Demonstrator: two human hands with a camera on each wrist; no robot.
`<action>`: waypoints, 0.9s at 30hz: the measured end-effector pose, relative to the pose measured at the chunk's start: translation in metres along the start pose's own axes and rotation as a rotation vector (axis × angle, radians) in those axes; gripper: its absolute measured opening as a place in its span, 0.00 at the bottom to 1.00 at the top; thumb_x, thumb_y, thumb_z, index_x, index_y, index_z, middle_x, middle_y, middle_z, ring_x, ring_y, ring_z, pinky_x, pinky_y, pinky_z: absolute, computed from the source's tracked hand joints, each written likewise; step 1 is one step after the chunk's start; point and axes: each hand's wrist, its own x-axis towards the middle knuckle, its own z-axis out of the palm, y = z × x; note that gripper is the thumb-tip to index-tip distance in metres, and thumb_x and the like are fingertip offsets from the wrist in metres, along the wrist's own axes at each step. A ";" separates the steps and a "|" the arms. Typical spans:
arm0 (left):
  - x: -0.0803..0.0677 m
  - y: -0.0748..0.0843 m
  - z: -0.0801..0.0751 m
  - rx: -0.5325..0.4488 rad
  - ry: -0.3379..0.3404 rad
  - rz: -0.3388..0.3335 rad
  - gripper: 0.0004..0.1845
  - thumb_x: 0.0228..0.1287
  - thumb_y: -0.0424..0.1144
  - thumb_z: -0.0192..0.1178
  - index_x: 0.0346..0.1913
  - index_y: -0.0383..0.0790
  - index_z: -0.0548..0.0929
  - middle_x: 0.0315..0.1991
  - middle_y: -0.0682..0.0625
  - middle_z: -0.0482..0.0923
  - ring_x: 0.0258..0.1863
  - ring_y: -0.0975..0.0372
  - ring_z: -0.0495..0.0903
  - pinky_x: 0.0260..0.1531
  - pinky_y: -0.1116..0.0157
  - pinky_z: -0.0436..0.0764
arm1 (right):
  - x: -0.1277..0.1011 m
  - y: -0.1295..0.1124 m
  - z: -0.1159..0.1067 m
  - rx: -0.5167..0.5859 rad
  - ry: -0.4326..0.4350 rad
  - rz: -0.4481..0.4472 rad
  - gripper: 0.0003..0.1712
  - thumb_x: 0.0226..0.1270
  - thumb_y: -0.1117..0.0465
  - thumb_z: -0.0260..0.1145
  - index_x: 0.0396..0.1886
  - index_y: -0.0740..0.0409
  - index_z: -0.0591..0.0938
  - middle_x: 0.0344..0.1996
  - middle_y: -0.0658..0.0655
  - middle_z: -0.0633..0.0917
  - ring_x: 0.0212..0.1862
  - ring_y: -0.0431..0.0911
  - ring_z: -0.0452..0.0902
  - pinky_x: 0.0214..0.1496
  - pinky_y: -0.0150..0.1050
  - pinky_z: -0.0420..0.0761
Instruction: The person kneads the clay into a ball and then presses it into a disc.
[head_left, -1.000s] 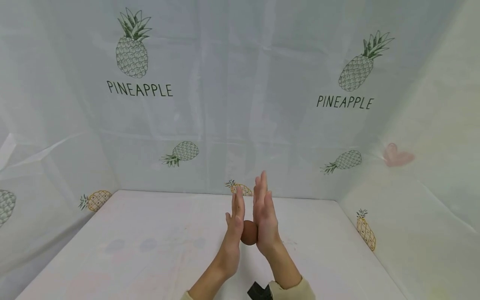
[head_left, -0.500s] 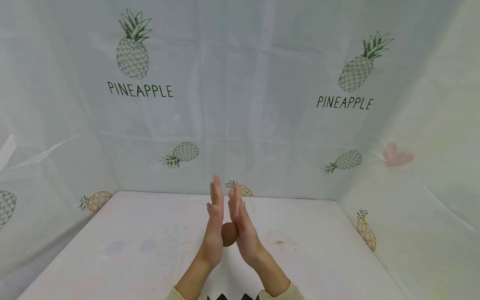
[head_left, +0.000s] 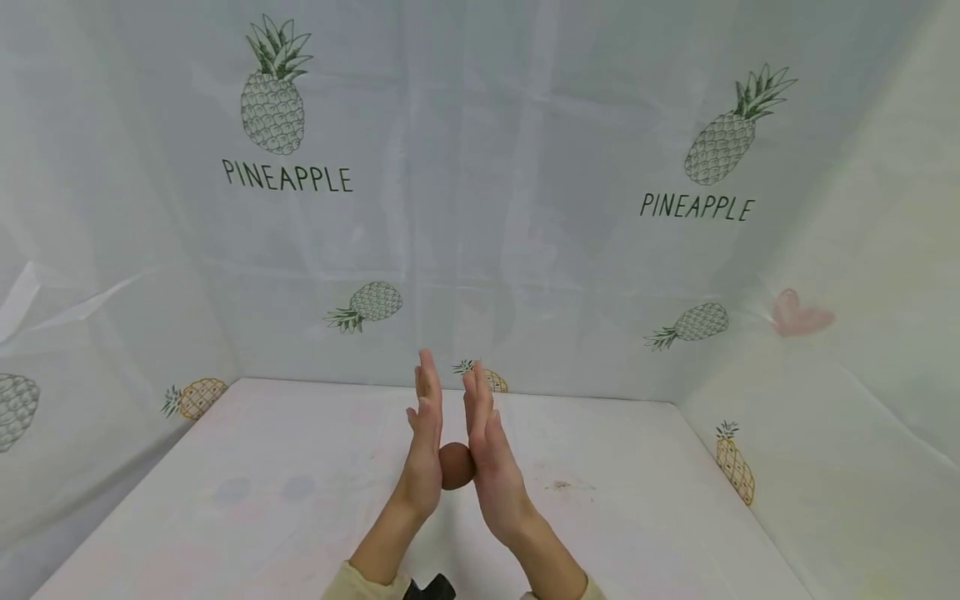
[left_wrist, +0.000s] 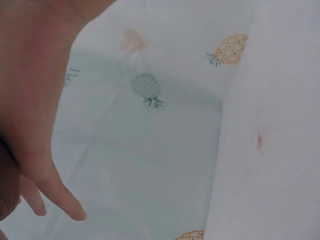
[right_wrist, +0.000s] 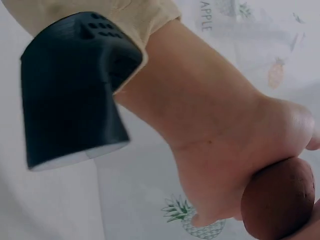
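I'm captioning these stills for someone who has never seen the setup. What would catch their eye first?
First, the brown ball pressed between two flat palms, the left hand and the right hand, fingers straight and pointing up, above the middle of the white table. Next, the pale sheet behind them, printed with pineapples and the word PINEAPPLE at upper left and upper right.
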 end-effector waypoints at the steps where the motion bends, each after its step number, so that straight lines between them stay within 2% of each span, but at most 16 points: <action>1: 0.000 -0.001 0.002 0.003 -0.007 -0.005 0.33 0.84 0.59 0.16 0.85 0.62 0.27 0.85 0.65 0.20 0.84 0.62 0.16 0.71 0.37 0.10 | 0.000 -0.001 -0.001 0.001 0.006 -0.008 0.34 0.86 0.38 0.17 0.87 0.28 0.31 0.86 0.42 0.34 0.86 0.45 0.21 0.79 0.69 0.19; 8: -0.005 -0.003 0.017 0.017 -0.065 -0.029 0.31 0.85 0.54 0.16 0.85 0.64 0.29 0.86 0.64 0.23 0.84 0.65 0.18 0.72 0.38 0.11 | 0.001 -0.006 -0.013 0.014 0.060 -0.056 0.34 0.86 0.40 0.18 0.87 0.29 0.32 0.87 0.45 0.36 0.86 0.47 0.23 0.79 0.68 0.18; 14: -0.013 0.002 0.028 0.023 -0.102 0.015 0.31 0.86 0.51 0.16 0.86 0.65 0.31 0.86 0.65 0.26 0.85 0.63 0.20 0.73 0.36 0.14 | 0.003 -0.005 -0.025 0.022 0.091 -0.069 0.34 0.86 0.39 0.19 0.87 0.28 0.32 0.87 0.46 0.35 0.87 0.48 0.24 0.80 0.66 0.19; 20: -0.017 0.008 0.034 0.016 -0.139 0.041 0.31 0.86 0.53 0.15 0.86 0.65 0.30 0.87 0.64 0.24 0.85 0.63 0.21 0.72 0.34 0.14 | 0.006 0.000 -0.034 0.042 0.117 -0.050 0.35 0.86 0.37 0.21 0.87 0.28 0.31 0.87 0.47 0.34 0.87 0.50 0.22 0.79 0.69 0.19; 27: -0.017 0.011 0.031 -0.001 -0.117 0.035 0.31 0.85 0.54 0.15 0.86 0.65 0.32 0.87 0.67 0.26 0.85 0.63 0.21 0.75 0.39 0.15 | 0.009 0.012 -0.031 0.048 0.107 0.009 0.34 0.87 0.38 0.21 0.87 0.26 0.32 0.87 0.44 0.35 0.86 0.45 0.23 0.80 0.67 0.21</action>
